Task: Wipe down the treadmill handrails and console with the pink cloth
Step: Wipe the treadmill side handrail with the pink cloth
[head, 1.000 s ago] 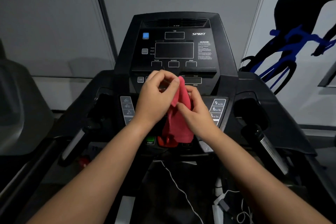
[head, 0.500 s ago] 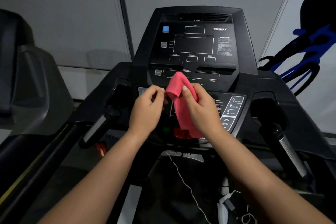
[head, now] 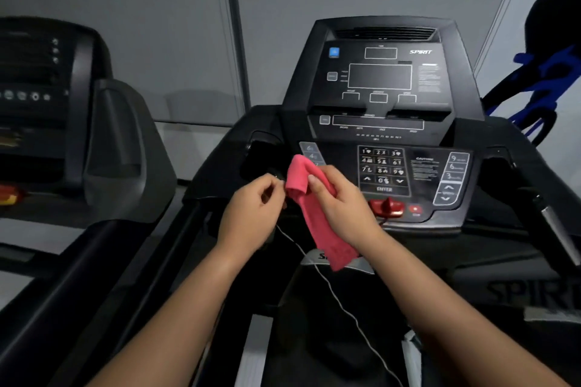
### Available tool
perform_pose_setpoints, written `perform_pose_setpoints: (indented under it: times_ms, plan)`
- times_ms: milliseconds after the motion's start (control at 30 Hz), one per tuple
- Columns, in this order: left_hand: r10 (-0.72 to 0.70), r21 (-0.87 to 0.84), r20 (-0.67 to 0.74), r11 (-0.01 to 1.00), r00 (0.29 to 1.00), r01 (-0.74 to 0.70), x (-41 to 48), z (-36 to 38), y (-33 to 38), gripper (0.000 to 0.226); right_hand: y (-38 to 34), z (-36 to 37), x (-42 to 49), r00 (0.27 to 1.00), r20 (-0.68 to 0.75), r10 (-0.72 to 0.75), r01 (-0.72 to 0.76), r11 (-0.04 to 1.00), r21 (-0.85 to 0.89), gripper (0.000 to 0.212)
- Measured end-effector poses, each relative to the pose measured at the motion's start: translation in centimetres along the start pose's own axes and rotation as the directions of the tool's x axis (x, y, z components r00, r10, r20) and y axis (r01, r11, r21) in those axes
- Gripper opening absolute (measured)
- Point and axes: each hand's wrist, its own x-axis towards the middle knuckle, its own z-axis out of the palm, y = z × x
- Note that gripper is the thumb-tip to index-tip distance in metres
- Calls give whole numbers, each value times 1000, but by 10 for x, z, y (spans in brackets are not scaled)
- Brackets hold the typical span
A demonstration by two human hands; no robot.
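A black treadmill (head: 220, 173) fills the head view, with a second machine (head: 110, 135) just beside it on the left. Its console (head: 380, 78) stands upright ahead, screens dark, with a numbered keypad (head: 382, 170) below them. The pink cloth (head: 330, 245) hangs folded in front of the console's lower left part, off the surface as far as can be seen. The right hand (head: 342, 207) grips its upper half, thumb laid across the fold. The left hand (head: 251, 214) is just beside the cloth's left edge, fingers curled; whether they pinch anything cannot be told. A red safety key (head: 386, 207) sits right of the hands, and a thin white cord (head: 339, 302) trails down below them.
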Motion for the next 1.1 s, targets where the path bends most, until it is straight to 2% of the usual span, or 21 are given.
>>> perform_pose_setpoints:
  times_ms: [100, 300, 533, 667, 933, 1100]
  plan:
    - [-49, 26, 29, 998, 998, 48, -21, -29, -25, 22, -8, 33, -19, 997, 28, 67, -66, 998, -19, 10]
    - [-126, -114, 115, 984, 985, 139, -61, -67, -58, 28, -21, 77, -61, 987, 63, 145, -135, 980, -148, 20]
    - [-193, -143, 175, 965, 966, 218, -95, -76, -74, 25, -30, 94, -100, 972, 56, 228, -208, 947, -245, 23]
    - [-207, -157, 216, 957, 954, 243, -107, -71, -72, 24, -29, 91, -116, 970, 70, 231, -209, 948, -239, 21]
    - [-236, -89, 241, 961, 941, 264, -132, -55, -66, 26, -26, 73, -140, 960, 83, 267, -243, 944, -221, 22]
    - [-300, 61, 247, 954, 921, 295, -161, -55, -66, 26, -20, 64, -160, 951, 118, 287, -270, 953, -140, 17]
